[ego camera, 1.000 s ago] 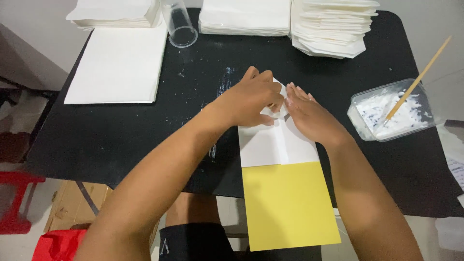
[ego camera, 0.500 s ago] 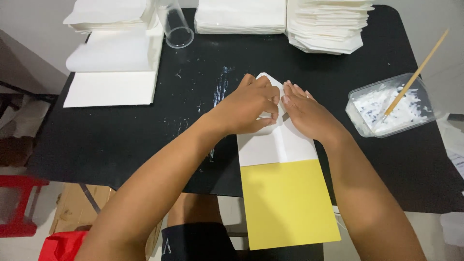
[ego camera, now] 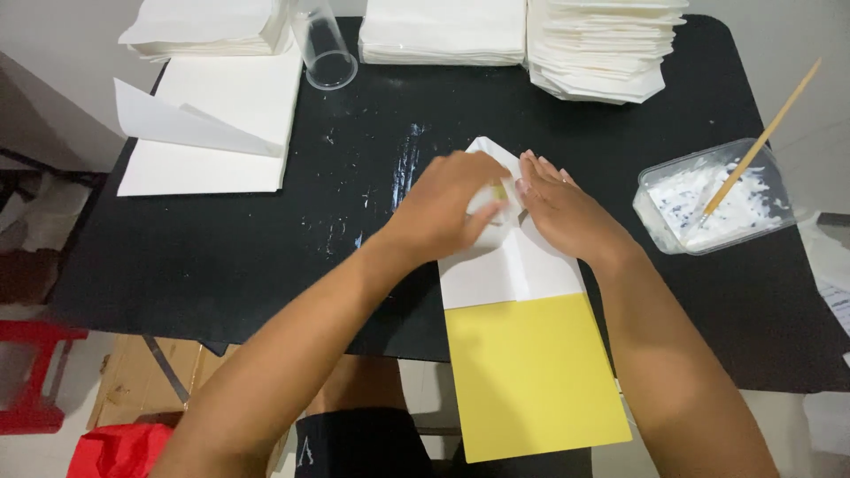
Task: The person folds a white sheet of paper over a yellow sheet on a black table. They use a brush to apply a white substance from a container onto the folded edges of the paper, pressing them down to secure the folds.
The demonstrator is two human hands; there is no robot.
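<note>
Your left hand (ego camera: 452, 204) is pressing down flat on the pointed top of the white-and-yellow paper piece (ego camera: 522, 354), fingers curled narrow over something small and yellowish at the fold; you cannot tell from this view whether it is pinching that bit or only rubbing it down. Your right hand (ego camera: 567, 208) is lying open beside it, fingers together, holding the right flap of the same point against the desk (ego camera: 266, 265). Both hands are touching each other at the crease.

The piece is lying at the near edge of the desk, its yellow lower half hanging past the edge toward you. The top corners are already folded in to a point and a centre seam is showing on the white part, so the shaping looks mostly done; the pressing of the tip seems to be what you are finishing.

Farther out, a tub of white paste (ego camera: 713, 199) with a wooden stick (ego camera: 766, 133) is sitting to your right. A tall stack of folded white pieces (ego camera: 602, 44) is standing at the far edge, suggesting many are finished. Flat white sheets (ego camera: 212, 124) are waiting at far left, beside a clear plastic cup (ego camera: 323, 44) on its side.
</note>
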